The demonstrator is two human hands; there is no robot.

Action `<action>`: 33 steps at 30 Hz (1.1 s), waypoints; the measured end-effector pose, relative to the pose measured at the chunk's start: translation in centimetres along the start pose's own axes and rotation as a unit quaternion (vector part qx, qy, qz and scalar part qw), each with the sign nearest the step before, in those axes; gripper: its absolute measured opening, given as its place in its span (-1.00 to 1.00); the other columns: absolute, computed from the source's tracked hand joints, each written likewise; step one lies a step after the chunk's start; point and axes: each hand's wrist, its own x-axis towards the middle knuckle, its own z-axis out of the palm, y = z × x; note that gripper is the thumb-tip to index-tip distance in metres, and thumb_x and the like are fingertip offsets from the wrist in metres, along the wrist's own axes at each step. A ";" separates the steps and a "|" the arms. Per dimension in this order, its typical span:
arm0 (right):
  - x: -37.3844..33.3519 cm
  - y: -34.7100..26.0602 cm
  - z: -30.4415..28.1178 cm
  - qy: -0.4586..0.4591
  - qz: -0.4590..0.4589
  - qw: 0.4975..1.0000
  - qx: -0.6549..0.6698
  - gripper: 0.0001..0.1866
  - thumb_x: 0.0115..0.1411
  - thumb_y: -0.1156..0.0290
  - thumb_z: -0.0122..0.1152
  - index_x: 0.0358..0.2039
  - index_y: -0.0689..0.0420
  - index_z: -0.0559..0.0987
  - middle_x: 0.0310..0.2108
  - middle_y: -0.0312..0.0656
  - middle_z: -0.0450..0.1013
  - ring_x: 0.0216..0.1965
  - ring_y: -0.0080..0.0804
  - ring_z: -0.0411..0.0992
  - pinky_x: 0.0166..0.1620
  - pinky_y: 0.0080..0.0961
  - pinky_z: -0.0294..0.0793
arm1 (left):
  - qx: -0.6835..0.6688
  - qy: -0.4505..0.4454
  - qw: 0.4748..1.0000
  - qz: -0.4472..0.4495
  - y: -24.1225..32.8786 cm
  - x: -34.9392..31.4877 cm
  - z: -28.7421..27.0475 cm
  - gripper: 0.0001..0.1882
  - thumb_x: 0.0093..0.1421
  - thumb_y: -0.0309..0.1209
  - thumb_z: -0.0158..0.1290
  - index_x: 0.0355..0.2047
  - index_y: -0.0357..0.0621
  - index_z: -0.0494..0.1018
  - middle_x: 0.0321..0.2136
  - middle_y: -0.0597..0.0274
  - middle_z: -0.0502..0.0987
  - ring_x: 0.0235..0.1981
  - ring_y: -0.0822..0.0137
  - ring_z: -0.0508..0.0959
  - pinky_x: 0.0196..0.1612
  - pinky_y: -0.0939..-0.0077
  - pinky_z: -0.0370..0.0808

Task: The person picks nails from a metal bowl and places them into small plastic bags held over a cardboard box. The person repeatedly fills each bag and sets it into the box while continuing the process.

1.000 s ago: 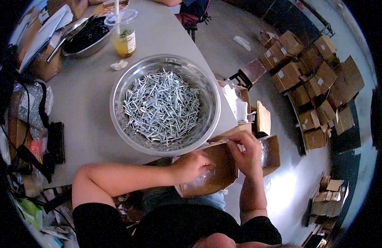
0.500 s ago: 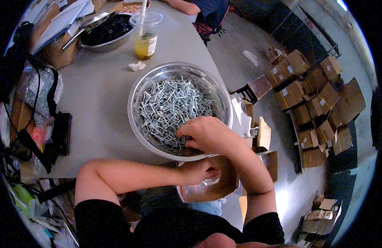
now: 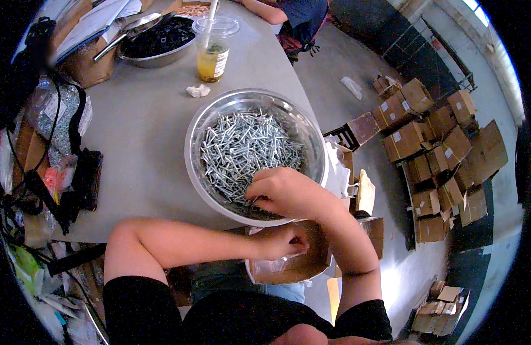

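Observation:
A wide steel bowl point(image 3: 194, 167) full of loose silver screws point(image 3: 248, 144) stands at the table's edge in front of me. My right hand point(image 3: 285, 191) reaches over its near right rim, fingers curled down among the screws; its fingertips are partly hidden. Below the bowl, my left hand point(image 3: 284, 241) is over an open cardboard box point(image 3: 318, 259), its fingers curled together. Clear plastic point(image 3: 271, 265), like a bag, lies in the box just under those fingers. Whatever the left fingers hold is too small to make out.
Beyond the bowl stand a drink cup with a straw point(image 3: 212, 57), crumpled tissue point(image 3: 197, 91) and a basin of black parts point(image 3: 156, 43). A dark phone-like object point(image 3: 91, 179) lies left. Cartons point(image 3: 429, 155) are stacked right. Another person's arm point(image 3: 265, 10) rests at the far edge.
My view has shifted slightly, so the bowl and table sit a little further right. Both hands remain in nearly the same places, with small finger movements.

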 end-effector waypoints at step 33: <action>-15.4 -5.7 4.0 0.258 0.195 0.929 0.178 -0.83 -0.06 0.62 0.29 -0.39 0.19 0.59 -0.38 -0.13 0.54 -0.31 -0.22 0.53 -0.25 -0.42 0.50 | -0.025 -0.029 0.999 0.023 3.9 0.0 -2.0 -0.61 -0.04 -0.15 0.31 -0.44 -0.21 0.47 -0.56 0.19 0.49 -0.52 0.34 0.47 -0.41 0.42 0.40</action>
